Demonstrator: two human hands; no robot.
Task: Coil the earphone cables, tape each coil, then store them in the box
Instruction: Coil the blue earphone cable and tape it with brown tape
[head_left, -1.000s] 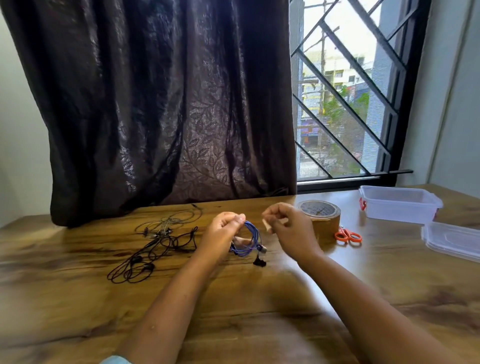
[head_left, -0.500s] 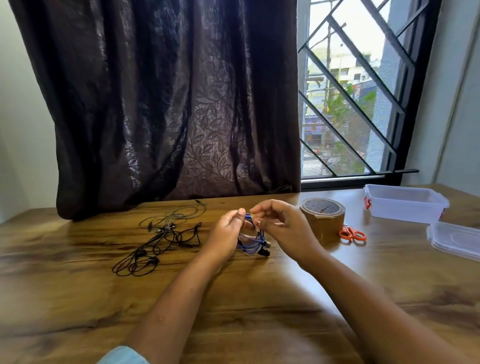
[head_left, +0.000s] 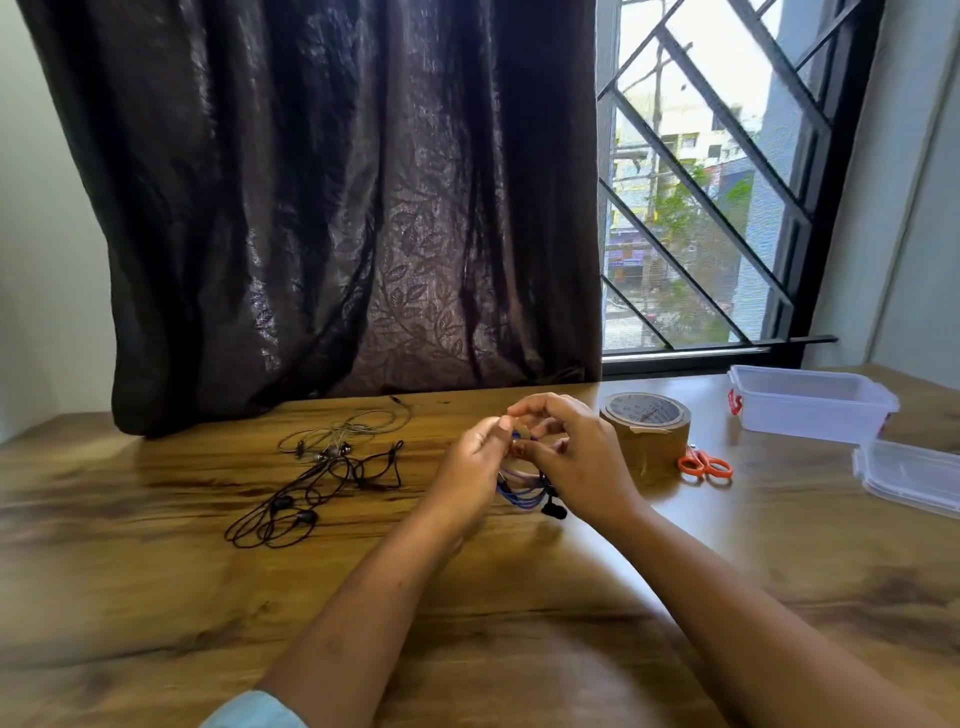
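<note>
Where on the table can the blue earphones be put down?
Bare tabletop stretches along the front edge, nearer than the black earphones, and on the right between the right arm and the lid. It's crowded farther back: tape roll, scissors and box sit close together.

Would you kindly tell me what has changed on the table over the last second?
The right hand carried its tape piece leftward to the blue earphone coil that the left hand grips; both hands now meet there. The loose earphones, tape roll, scissors, box and lid stayed put.
</note>
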